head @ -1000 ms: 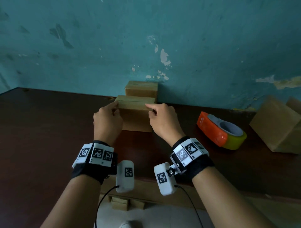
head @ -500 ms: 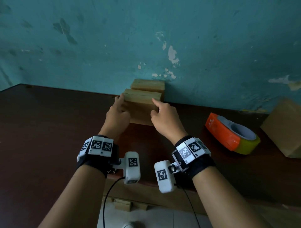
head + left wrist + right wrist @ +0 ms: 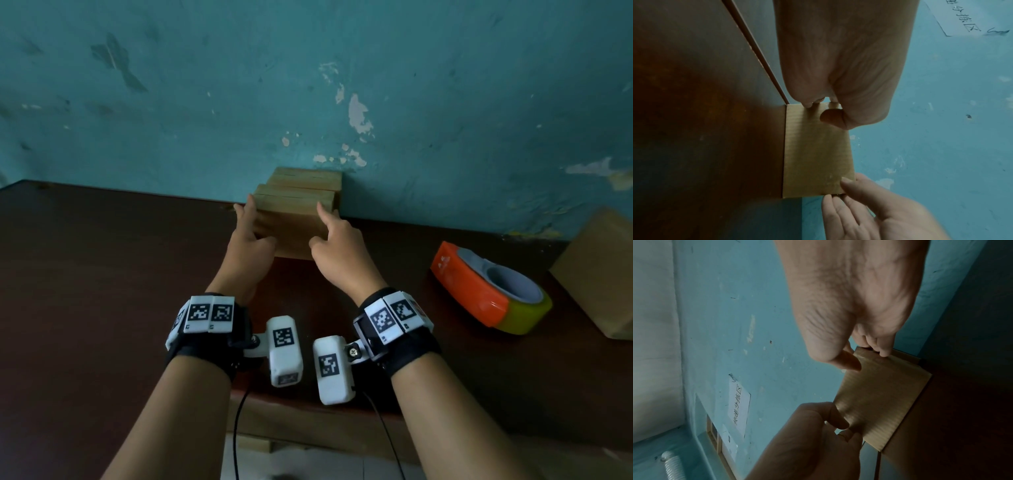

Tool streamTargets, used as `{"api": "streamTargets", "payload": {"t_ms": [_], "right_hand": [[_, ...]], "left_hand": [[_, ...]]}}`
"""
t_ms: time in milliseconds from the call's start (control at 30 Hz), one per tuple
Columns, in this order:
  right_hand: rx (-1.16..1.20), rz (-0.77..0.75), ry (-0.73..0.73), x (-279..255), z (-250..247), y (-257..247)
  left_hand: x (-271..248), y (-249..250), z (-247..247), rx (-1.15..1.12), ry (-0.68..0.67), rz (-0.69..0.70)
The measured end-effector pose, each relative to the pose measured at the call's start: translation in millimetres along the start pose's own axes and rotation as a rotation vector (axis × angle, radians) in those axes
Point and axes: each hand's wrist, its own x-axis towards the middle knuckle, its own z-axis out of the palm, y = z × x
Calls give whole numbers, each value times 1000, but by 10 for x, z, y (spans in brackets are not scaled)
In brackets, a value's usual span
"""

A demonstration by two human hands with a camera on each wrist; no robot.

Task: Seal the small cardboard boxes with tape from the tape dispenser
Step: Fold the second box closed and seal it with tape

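Observation:
Two small cardboard boxes stand at the back of the dark table by the wall. The front box (image 3: 294,222) sits just before the rear box (image 3: 306,179); whether they touch I cannot tell. My left hand (image 3: 253,226) grips the front box's left end, thumb on its near face (image 3: 816,154), fingers round the end. On the right end my right hand (image 3: 322,229) pinches the same box (image 3: 879,399), thumb on the near face, index finger up at the top edge. The orange tape dispenser (image 3: 486,291) with yellow-green tape lies to the right, untouched.
A larger cardboard box (image 3: 596,274) stands at the table's right edge beyond the dispenser. The teal wall (image 3: 411,102) rises directly behind the boxes. The brown table (image 3: 102,274) stretches to the left; its front edge is under my wrists.
Both hands have slid the front box away from me toward the wall, closing the gap to the rear box. The dispenser has not moved on the table.

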Motion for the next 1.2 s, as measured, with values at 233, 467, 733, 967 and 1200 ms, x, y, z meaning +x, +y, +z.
{"api": "streamTargets", "payload": {"t_ms": [233, 467, 733, 967, 1200], "right_hand": [[47, 1, 0, -12, -33, -15], [104, 9, 19, -99, -135, -74], [92, -27, 72, -282, -533, -124], [49, -1, 74, -450, -883, -37], [-91, -14, 85, -597, -1206, 132]], "left_hand": [[-2, 21, 50, -33, 25, -21], [-64, 188, 131, 19, 126, -9], [-156, 509, 350, 58, 143, 132], [-359, 768, 751, -39, -13, 125], [-423, 873, 1179, -105, -180, 139]]}}
